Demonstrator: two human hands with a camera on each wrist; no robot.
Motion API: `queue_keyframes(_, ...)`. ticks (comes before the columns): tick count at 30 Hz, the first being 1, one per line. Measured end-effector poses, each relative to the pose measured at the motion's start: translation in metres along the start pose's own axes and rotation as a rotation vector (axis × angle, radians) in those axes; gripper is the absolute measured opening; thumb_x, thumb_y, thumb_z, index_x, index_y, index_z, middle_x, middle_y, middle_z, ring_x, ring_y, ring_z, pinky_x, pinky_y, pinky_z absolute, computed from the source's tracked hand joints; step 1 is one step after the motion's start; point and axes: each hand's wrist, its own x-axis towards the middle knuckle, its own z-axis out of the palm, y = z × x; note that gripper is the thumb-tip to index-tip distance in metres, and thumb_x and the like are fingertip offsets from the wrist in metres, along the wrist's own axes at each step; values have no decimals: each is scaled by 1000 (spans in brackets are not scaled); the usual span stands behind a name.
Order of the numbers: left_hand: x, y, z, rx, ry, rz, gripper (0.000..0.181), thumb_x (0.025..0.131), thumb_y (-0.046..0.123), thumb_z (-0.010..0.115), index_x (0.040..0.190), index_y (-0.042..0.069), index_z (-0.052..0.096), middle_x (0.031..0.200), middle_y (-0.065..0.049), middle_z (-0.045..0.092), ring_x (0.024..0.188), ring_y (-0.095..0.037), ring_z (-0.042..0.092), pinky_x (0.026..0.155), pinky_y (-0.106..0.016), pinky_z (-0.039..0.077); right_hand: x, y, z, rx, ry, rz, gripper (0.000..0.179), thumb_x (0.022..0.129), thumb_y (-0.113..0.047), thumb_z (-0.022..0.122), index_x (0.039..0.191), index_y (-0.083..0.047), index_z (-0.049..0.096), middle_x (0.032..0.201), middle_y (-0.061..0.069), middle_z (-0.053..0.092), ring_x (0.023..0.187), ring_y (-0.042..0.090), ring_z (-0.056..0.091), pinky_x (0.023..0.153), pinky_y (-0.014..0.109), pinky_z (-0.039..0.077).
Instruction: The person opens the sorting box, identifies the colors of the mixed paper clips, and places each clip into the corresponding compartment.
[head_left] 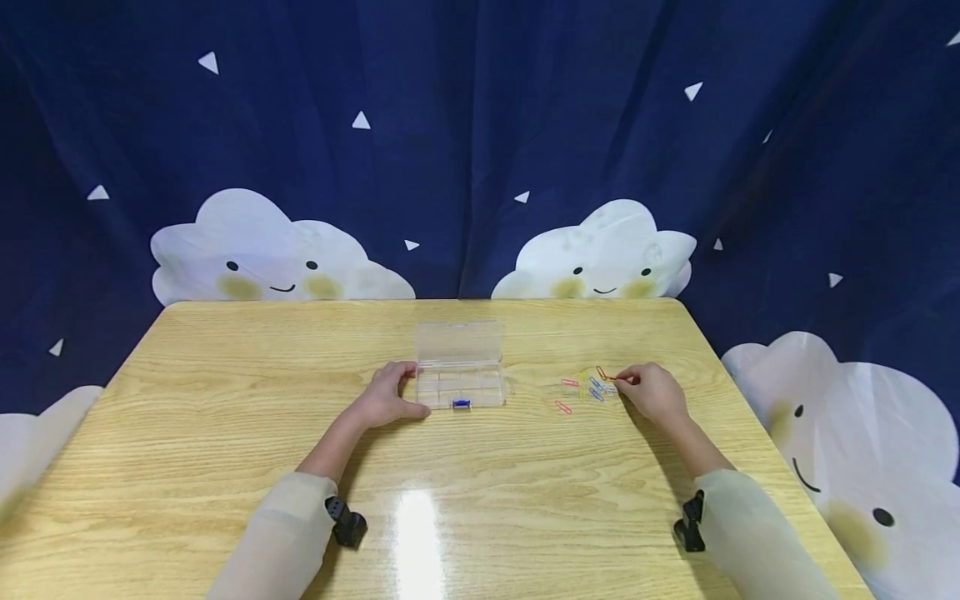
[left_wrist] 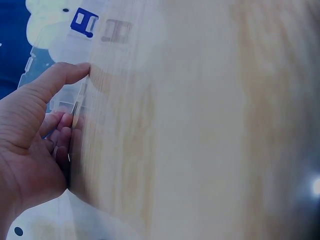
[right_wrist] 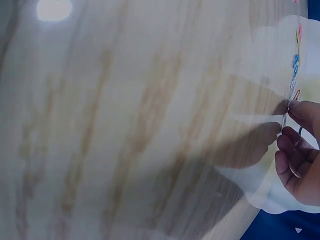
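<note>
A clear plastic compartment box (head_left: 461, 385) stands on the table with its lid (head_left: 457, 342) raised at the back and a blue latch (head_left: 461, 403) in front. My left hand (head_left: 386, 400) holds its left end, thumb at the front corner and fingers at the rear; the blue latch (left_wrist: 84, 22) shows above the thumb in the left wrist view. My right hand (head_left: 654, 392) pinches a dark red paper clip (head_left: 610, 379) at the right edge of a loose group of clips. In the right wrist view, a red clip (right_wrist: 297, 94) shows beside the fingertips, partly hidden.
Between the box and my right hand lie blue paper clips (head_left: 596, 390), pink paper clips (head_left: 563, 407) and some pale ones, hard to make out. The wooden table (head_left: 480, 467) ends at a dark blue curtain (head_left: 450, 150) with white clouds.
</note>
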Motion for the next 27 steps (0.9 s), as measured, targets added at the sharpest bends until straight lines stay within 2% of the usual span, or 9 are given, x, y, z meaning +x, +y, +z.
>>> queue_keyframes(8,2,0,2,-9,2,6,79,72,27,80,136,3,40,126,-15,45,115,-29,37,100,-46,35,-1,0,2,-18,12,1,22,92,-22,57,99,-6,71,92,14,64,75,23,58,60,33,43)
queue_keyframes(14,1,0,1,-19,4,15,76,72,26,79,135,3,42,126,-15,45,116,-30,37,100,-47,34,-4,-2,2,0,42,-3,23,92,-23,56,99,-5,69,91,14,61,76,24,58,63,37,44)
queue_keyframes(21,0,2,0,-12,7,20,78,72,26,79,135,1,41,125,-16,45,115,-31,38,100,-47,34,-9,-11,-1,39,64,-10,24,91,-24,56,98,-4,68,82,10,58,66,20,50,56,29,37)
queue_keyframes(27,-1,3,0,-12,10,15,76,72,26,79,134,2,42,125,-16,46,116,-31,38,100,-47,34,-14,-20,-1,90,63,-27,21,89,-22,57,94,-5,67,75,6,54,59,17,44,55,28,34)
